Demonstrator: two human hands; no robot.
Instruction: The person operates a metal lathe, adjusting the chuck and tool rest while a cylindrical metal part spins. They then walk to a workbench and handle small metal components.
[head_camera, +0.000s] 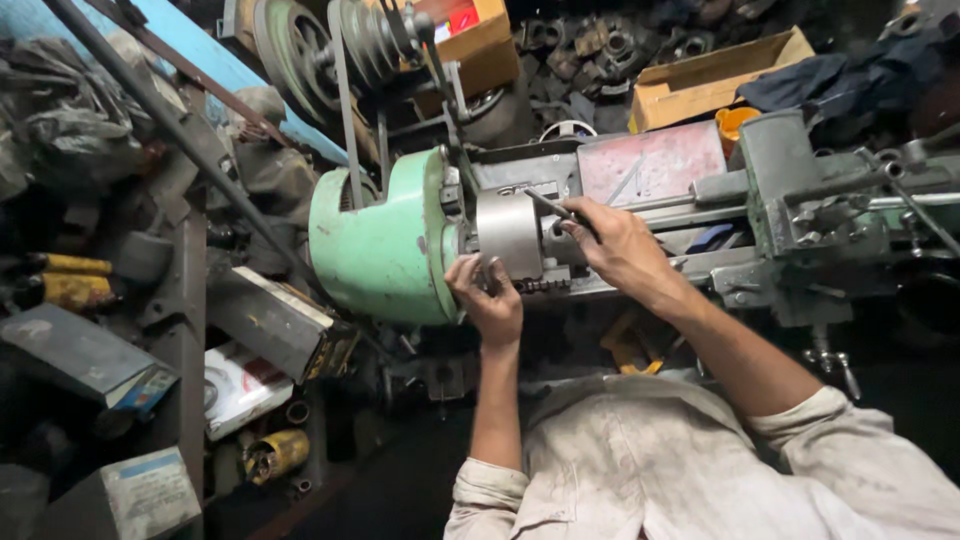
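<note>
Gripping: your left hand (490, 300) wraps the steel chuck (510, 232) from 6 o'clock, fingers curled on its rim.
Key: your right hand (620, 245), at 3 o'clock of the chuck, fingers closed round a thin dark rod (555, 208) entering its face.
Chuck: mounted beside the green housing (385, 245).
Progress: judged mid-adjustment; rod not withdrawn, no workpiece visible.
Bed: grey carriage (800, 210) parked well apart.
</note>
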